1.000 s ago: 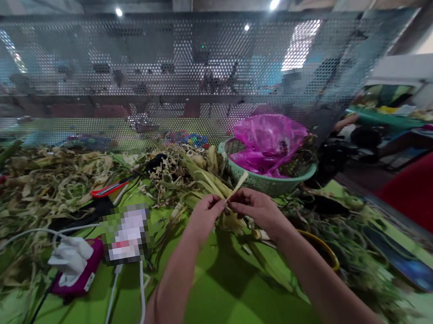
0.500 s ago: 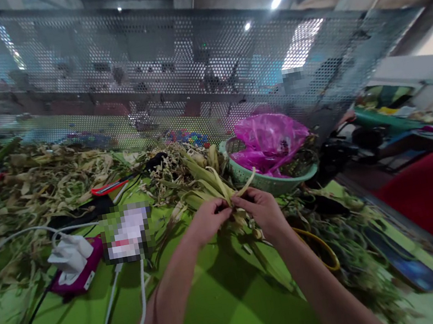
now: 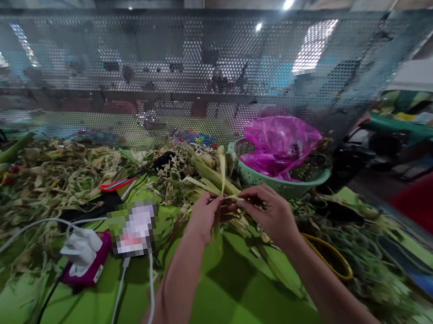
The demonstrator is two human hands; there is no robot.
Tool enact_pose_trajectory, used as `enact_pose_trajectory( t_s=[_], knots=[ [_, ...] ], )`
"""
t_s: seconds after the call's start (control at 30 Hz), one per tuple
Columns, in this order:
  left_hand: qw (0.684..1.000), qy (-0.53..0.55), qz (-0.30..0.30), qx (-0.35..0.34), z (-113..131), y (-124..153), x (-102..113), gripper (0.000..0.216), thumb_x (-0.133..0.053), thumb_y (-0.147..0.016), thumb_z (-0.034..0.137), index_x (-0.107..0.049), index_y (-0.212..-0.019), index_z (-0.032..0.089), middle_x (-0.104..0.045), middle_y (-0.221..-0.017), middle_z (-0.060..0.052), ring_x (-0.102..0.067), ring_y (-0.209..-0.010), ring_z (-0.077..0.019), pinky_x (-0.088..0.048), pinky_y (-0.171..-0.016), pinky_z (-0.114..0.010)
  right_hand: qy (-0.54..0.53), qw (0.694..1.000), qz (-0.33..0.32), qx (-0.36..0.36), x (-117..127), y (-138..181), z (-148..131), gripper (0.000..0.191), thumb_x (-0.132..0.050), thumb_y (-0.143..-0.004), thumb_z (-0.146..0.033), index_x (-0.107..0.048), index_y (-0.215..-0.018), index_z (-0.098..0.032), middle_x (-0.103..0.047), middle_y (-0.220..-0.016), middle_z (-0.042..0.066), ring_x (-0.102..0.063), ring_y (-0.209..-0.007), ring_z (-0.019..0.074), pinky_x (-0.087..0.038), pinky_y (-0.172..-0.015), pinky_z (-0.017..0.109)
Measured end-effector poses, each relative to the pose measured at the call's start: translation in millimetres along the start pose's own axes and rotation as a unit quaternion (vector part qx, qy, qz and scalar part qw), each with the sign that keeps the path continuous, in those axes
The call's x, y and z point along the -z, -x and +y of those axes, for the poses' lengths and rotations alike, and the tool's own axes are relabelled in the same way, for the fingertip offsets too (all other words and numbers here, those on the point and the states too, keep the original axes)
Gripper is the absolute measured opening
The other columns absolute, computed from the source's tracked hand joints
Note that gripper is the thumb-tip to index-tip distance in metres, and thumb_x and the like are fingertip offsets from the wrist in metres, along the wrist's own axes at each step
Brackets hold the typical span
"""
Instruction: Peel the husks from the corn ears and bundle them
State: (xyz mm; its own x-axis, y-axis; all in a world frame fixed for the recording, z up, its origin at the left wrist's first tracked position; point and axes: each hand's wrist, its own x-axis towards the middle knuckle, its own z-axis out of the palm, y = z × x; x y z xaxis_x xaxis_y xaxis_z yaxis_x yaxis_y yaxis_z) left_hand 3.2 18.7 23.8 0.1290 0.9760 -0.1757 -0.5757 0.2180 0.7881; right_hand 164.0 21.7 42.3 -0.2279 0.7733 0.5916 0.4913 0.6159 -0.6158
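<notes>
Pale green-yellow corn husks [image 3: 214,176] fan out above my hands in the middle of the head view. My left hand [image 3: 204,217] is closed on the bundle, thumb and fingers pinched at its gathered part. To its right, my right hand [image 3: 269,211] pinches a thin pale husk strip [image 3: 231,197] that stretches between both hands. More husk pieces hang below onto the green table [image 3: 236,320]. My fingers partly hide the spot where the strip meets the bundle.
A green basket [image 3: 288,185] holding a pink plastic bag [image 3: 280,142] stands just behind my right hand. Dried husks [image 3: 63,175] lie heaped at left. A phone [image 3: 136,229] and a purple power strip [image 3: 88,268] trail cables. A yellow ring [image 3: 340,268] lies at right.
My hands have moved slightly apart, with the husk strip now drawn out between them. One husk strip stands more upright. The whole view has shifted a little.
</notes>
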Motion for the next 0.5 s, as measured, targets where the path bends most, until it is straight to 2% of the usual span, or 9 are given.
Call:
enact_pose_trajectory(
  t_s=[0.1,0.2,0.27,0.33,0.43,0.5],
  knots=[
    [1.000,0.022,0.012,-0.016,1,-1,1,0.010,-0.065,-0.076,0.019,-0.058,-0.081,0.015,-0.064,-0.072,-0.002,-0.061,-0.061,-0.0113,-0.050,-0.062,-0.025,0.045,0.991,-0.086,0.093,-6,3,-13,0.018,-0.058,-0.082,-0.014,-0.070,-0.092,-0.024,-0.064,-0.089,0.004,-0.059,-0.087,0.0196,-0.046,-0.077,0.032],
    [0.999,0.031,0.012,-0.030,1,-1,1,0.015,-0.070,-0.069,0.020,-0.058,-0.077,0.015,-0.062,-0.067,0.001,-0.058,-0.061,-0.0101,-0.046,-0.059,-0.021,0.151,0.966,-0.141,0.158,-18,8,-18,0.033,-0.055,-0.075,-0.005,-0.070,-0.096,-0.025,-0.064,-0.093,0.005,-0.057,-0.091,0.0216,-0.043,-0.079,0.034],
    [0.999,0.032,0.012,-0.027,0,-1,2,0.020,-0.073,-0.066,0.022,-0.059,-0.078,0.014,-0.064,-0.070,0.000,-0.059,-0.063,-0.0108,-0.046,-0.060,-0.022,0.208,0.949,-0.153,0.183,-24,11,-20,0.034,-0.053,-0.074,-0.003,-0.069,-0.094,-0.025,-0.065,-0.096,0.006,-0.056,-0.093,0.0224,-0.041,-0.080,0.035],
    [0.999,0.035,0.012,-0.025,0,-1,2,0.023,-0.074,-0.064,0.023,-0.061,-0.080,0.013,-0.066,-0.074,-0.002,-0.060,-0.065,-0.0118,-0.047,-0.064,-0.024,0.226,0.941,-0.156,0.200,-27,12,-22,0.027,-0.054,-0.077,-0.004,-0.069,-0.089,-0.024,-0.067,-0.096,0.005,-0.056,-0.095,0.0224,-0.040,-0.082,0.035],
    [0.999,0.036,0.009,-0.037,-1,-3,4,0.025,-0.076,-0.060,0.019,-0.063,-0.080,0.012,-0.068,-0.074,-0.005,-0.063,-0.069,-0.0138,-0.049,-0.072,-0.027,0.190,0.947,-0.147,0.212,-25,12,-24,0.017,-0.056,-0.083,-0.012,-0.068,-0.084,-0.024,-0.070,-0.091,0.004,-0.058,-0.093,0.0214,-0.039,-0.084,0.034],
    [0.998,0.031,0.009,-0.050,-1,-5,5,0.026,-0.077,-0.058,0.017,-0.063,-0.079,0.012,-0.069,-0.072,-0.005,-0.064,-0.072,-0.0156,-0.049,-0.077,-0.030,0.154,0.959,-0.135,0.195,-21,11,-25,0.014,-0.057,-0.085,-0.015,-0.068,-0.084,-0.024,-0.071,-0.087,0.003,-0.060,-0.087,0.0204,-0.041,-0.080,0.033]
  ],
)
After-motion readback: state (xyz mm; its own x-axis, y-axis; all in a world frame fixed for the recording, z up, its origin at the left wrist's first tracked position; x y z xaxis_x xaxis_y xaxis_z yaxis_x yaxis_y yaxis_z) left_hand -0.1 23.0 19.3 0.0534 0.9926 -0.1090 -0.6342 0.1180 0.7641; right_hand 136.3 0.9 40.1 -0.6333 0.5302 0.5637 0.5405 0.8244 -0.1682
